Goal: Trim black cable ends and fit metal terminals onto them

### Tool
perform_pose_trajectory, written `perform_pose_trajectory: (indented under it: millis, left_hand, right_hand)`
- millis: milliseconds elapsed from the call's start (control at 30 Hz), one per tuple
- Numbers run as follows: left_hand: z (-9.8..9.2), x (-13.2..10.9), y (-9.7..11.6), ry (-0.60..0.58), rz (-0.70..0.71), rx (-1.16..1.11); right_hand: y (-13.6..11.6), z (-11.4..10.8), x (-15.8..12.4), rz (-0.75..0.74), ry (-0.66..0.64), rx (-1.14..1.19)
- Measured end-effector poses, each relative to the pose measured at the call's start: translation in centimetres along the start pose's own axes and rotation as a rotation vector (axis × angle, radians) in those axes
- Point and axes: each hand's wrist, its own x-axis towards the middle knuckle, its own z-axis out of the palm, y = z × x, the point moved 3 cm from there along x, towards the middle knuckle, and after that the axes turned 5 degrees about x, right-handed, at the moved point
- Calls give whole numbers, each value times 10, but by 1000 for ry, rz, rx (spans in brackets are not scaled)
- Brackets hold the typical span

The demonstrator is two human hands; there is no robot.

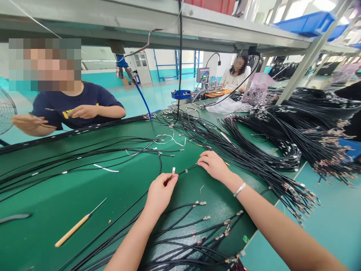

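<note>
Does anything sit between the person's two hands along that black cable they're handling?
Nothing visible does. The left hand holds the black cable just behind its small metal terminal, and the right hand touches it further along. Only that stretch of cable spans the gap, above the green work mat.

No writing can be read anywhere in view. The yellow print on a co-worker's navy T-shirt is partly hidden by an arm and cannot be made out. The screen on the machine further down the room is too small to read, and the small pale bands on the black cables show no legible marks.
</note>
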Motion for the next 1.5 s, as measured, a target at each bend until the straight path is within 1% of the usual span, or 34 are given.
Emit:
perform_pose_trajectory:
  millis: [167, 233, 300, 367, 467, 600, 733, 833, 900, 933, 1000, 1067, 1133, 1167, 1233, 1300, 1367, 1433, 1500]
  left_hand:
    - [-4, 2, 1, 54, 23, -25]
    - [-3, 3, -4, 76, 33, -24]
    - [0, 2, -9, 76, 35, -10]
    - [3, 1, -13, 54, 38, 4]
    - [2, 0, -12, 44, 65, 13]
    - [0, 1, -6, 56, 90, 27]
    - [2, 1, -6, 41, 98, 52]
    - [3, -1, -7, 33, 107, 69]
    - [5, -2, -7, 6, 113, 79]
    - [5, -3, -7, -20, 118, 88]
    - [7, -6, -5, -114, 150, 119]
    - [8, -9, -2, -229, 199, 164]
    - [6, -10, -2, -289, 210, 190]
    - [3, -9, -3, -278, 177, 200]
    - [-4, -2, -11, -202, 48, 238]
    - [-12, 11, -22, -118, -88, 306]
    - [-17, 28, -34, -61, -181, 370]
    - [-15, 48, -46, -34, -252, 396]
    - [-7, 65, -56, -33, -325, 383]
  right_hand:
    - [-35, -9, 3, -110, 20, 213]
    - [-48, -9, 7, -130, 54, 328]
    - [-55, -7, 9, -121, 90, 452]
    - [-57, -4, 10, -92, 109, 567]
    - [-53, -3, 6, -48, 106, 685]
    - [-46, -5, 0, -10, 88, 777]
    - [-44, -8, -3, -17, 56, 829]
    - [-46, -10, -4, -12, 55, 811]
    - [-47, -11, -4, 6, 58, 789]
    - [-47, -12, -4, 15, 57, 770]
    - [-43, -13, -3, 61, 33, 703]
    - [-33, -14, -1, 147, -28, 517]
    - [-18, -13, -1, 229, -94, 263]
    - [-10, -12, 0, 242, -112, 173]
    - [5, -8, 1, 227, -140, 88]
    - [15, -3, 3, 194, -156, 53]
    - [19, 2, 3, 156, -155, 37]
    - [19, 5, 3, 129, -140, 42]
    - [17, 9, 2, 121, -124, 61]
